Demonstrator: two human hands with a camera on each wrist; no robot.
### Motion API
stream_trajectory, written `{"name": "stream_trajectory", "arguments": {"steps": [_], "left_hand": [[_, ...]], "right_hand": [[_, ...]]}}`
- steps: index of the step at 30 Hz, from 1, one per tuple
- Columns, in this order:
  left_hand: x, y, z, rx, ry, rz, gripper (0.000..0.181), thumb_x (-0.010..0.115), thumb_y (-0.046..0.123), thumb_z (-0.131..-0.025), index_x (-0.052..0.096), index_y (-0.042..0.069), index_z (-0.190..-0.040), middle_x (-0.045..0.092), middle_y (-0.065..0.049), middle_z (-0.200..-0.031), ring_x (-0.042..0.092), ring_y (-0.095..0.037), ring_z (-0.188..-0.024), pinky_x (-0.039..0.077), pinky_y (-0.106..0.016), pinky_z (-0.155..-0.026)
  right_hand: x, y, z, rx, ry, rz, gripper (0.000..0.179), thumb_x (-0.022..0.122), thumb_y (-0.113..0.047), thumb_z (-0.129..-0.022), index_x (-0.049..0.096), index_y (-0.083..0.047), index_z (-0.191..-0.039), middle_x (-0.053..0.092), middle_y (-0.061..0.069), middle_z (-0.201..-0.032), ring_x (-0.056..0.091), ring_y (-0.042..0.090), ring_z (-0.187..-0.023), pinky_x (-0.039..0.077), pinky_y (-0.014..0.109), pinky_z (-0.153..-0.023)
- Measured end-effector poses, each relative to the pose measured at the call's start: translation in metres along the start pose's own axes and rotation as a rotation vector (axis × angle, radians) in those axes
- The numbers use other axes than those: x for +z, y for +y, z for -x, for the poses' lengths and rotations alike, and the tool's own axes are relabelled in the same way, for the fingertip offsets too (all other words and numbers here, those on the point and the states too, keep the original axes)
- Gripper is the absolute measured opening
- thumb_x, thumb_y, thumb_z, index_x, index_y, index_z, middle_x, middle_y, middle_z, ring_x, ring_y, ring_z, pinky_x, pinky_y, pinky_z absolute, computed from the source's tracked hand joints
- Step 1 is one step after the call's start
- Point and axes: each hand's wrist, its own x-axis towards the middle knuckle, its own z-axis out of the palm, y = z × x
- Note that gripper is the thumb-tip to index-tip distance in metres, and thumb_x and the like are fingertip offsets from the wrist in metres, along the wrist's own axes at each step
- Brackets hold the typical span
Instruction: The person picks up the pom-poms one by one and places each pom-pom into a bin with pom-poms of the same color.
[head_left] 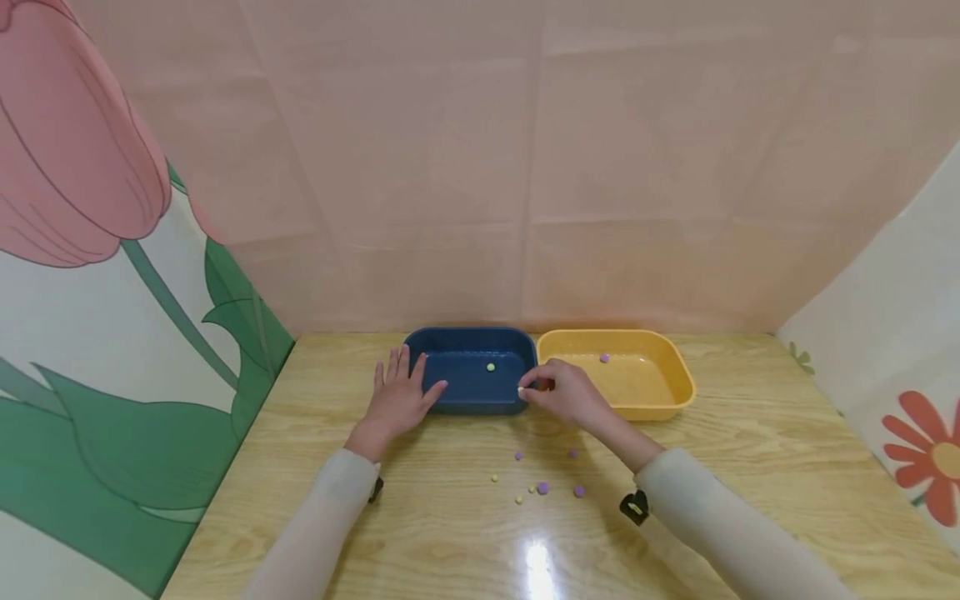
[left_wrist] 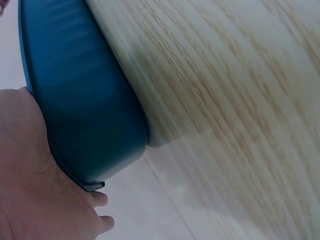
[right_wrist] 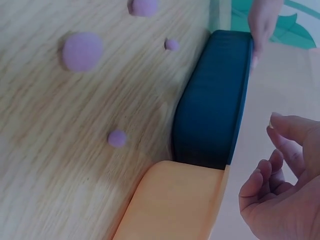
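Observation:
Thumb and index finger of my right hand (head_left: 558, 392) pinch a small pale yellow pom-pom (head_left: 521, 390) over the right end of the dark blue tray (head_left: 472, 408). In the right wrist view the pom-pom (right_wrist: 271, 124) barely shows between the fingertips. My left hand (head_left: 397, 402) rests on the tray's left rim, its fingers spread. The left wrist view has that hand (left_wrist: 45, 195) against the blue wall. One yellow pom-pom (head_left: 491, 367) lies inside the blue tray.
A yellow-orange tray (head_left: 678, 400) adjoins the blue one on the right, holding a purple pom-pom (head_left: 604, 358). Several loose purple pom-poms (head_left: 543, 488) and yellow pom-poms (head_left: 494, 478) lie on the wooden table (head_left: 435, 533) in front. A pink backdrop (head_left: 450, 208) rises behind the trays.

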Motion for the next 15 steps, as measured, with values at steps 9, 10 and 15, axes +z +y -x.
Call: {"name": "stream_trajectory", "arguments": {"steps": [9,10,15], "left_hand": [[-0.001,0.001,0.001,-0.001,-0.011,0.028,0.080,0.029,0.063,-0.105,0.022,0.009,-0.162,0.003,-0.024,-0.168,-0.007,-0.039,-0.155,0.001,-0.062,-0.121],[-0.001,0.001,0.000,-0.001,-0.009,0.030,0.080,0.029,0.063,-0.105,0.022,0.008,-0.162,0.003,-0.024,-0.168,-0.007,-0.039,-0.155,0.001,-0.062,-0.121],[-0.001,0.000,0.000,-0.003,-0.013,0.024,0.080,0.029,0.064,-0.105,0.021,0.009,-0.162,0.002,-0.023,-0.168,-0.007,-0.039,-0.155,0.001,-0.061,-0.122]], "right_hand": [[0.002,0.003,-0.014,0.023,-0.004,-0.019,0.009,0.077,-0.023,-0.092,0.079,-0.017,-0.098,0.055,0.002,-0.079,0.049,0.018,-0.070,0.040,0.032,-0.061],[0.002,0.003,-0.016,0.028,-0.006,-0.018,0.009,0.076,-0.024,-0.092,0.079,-0.017,-0.098,0.055,0.002,-0.079,0.049,0.018,-0.070,0.040,0.032,-0.061],[0.005,0.006,-0.024,0.043,-0.017,-0.010,0.010,0.075,-0.026,-0.093,0.079,-0.018,-0.098,0.057,0.001,-0.080,0.050,0.018,-0.072,0.041,0.033,-0.063]]}}
